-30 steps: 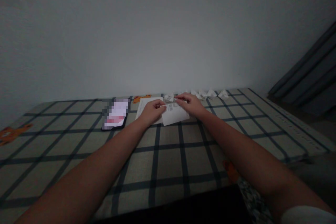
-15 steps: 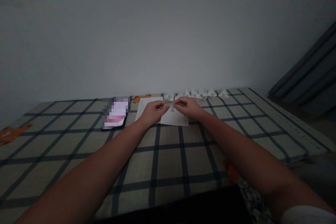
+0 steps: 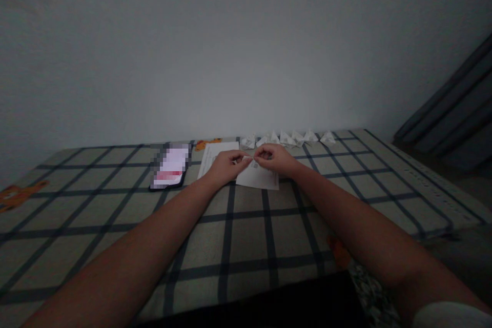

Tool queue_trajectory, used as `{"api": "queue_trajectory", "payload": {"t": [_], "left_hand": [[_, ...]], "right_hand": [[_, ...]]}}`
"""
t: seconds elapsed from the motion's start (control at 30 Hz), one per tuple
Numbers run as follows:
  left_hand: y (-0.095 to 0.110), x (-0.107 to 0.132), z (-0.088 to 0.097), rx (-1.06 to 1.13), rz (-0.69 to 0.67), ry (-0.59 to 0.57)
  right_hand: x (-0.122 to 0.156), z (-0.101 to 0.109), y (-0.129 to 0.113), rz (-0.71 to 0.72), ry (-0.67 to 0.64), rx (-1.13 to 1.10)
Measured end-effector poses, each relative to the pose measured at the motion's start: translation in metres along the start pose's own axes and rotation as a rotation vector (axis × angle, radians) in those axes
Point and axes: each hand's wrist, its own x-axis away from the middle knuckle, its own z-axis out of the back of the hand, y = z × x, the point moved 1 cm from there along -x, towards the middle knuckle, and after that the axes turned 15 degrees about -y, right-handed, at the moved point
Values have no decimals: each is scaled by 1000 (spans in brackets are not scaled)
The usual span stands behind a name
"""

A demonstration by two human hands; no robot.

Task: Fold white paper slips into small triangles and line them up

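Observation:
A white sheet of paper (image 3: 257, 178) with a small printed patch is pinched along its far edge by both hands. My left hand (image 3: 229, 165) is closed on it, thumb and fingertips together near the middle. Close beside it, my right hand (image 3: 274, 158) pinches the same edge, fingertips almost touching the left ones. The near part of the sheet hangs toward me over the checked cloth. Behind my left hand lies another printed paper sheet (image 3: 207, 156), partly covered by the hand.
Several small folded white paper pieces (image 3: 309, 137) stand in a row near the wall. A phone (image 3: 171, 166) with a lit, blurred screen lies to the left. The checked cloth (image 3: 246, 236) covers the surface, and a dark curtain (image 3: 453, 102) hangs at the right.
Both hands have shifted slightly toward me with the paper, and its near edge sits a little lower. The phone, the other sheet and the folded pieces stay where they were.

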Motion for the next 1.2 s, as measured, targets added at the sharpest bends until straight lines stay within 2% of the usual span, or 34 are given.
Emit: {"api": "queue_trajectory", "payload": {"t": [0.33,0.73,1.2], "left_hand": [[6,1,1,-41,-50,6],[9,1,2,-68,-35,51],[0,-4,7,-163,-29,177]], "right_hand": [[0,-2,-2,-15,-37,-72],[-1,3,-2,-27,-20,-97],[-2,8,3,-53,2,-148]]}}
